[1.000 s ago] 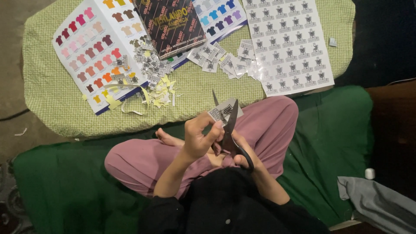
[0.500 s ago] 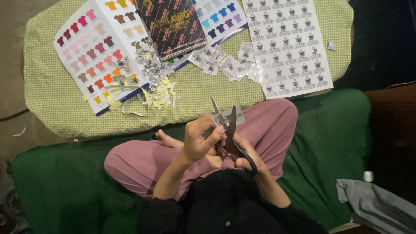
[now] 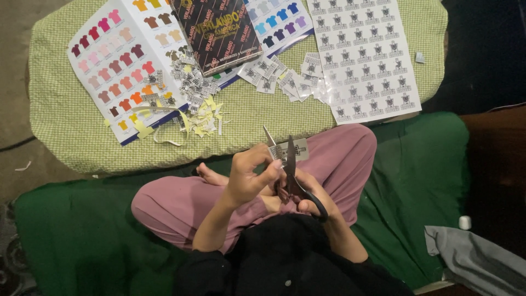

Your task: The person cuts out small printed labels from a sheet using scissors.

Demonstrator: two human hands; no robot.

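My left hand [image 3: 249, 175] pinches a small printed paper label [image 3: 293, 151] above my crossed legs in pink trousers [image 3: 350, 159]. My right hand [image 3: 307, 194] grips the black handles of a pair of scissors [image 3: 289, 170], whose blades are open around the label's edge. A large sheet of the same printed labels [image 3: 367, 55] lies ahead on the right. A pile of cut labels [image 3: 285, 77] and another small heap [image 3: 189, 79] lie between the sheets. Yellow paper trimmings [image 3: 205, 118] are scattered nearby.
A green-checked cloth [image 3: 71, 137] carries a colour chart of small shirt shapes [image 3: 120, 60] and a dark booklet [image 3: 219, 30]. A green mat [image 3: 433, 170] lies under me. A grey cloth [image 3: 476, 263] and a small white cap [image 3: 464, 222] sit at lower right.
The scissors and label have shifted slightly in my hands; the blades have worked along the label. The view has drifted a little upward.
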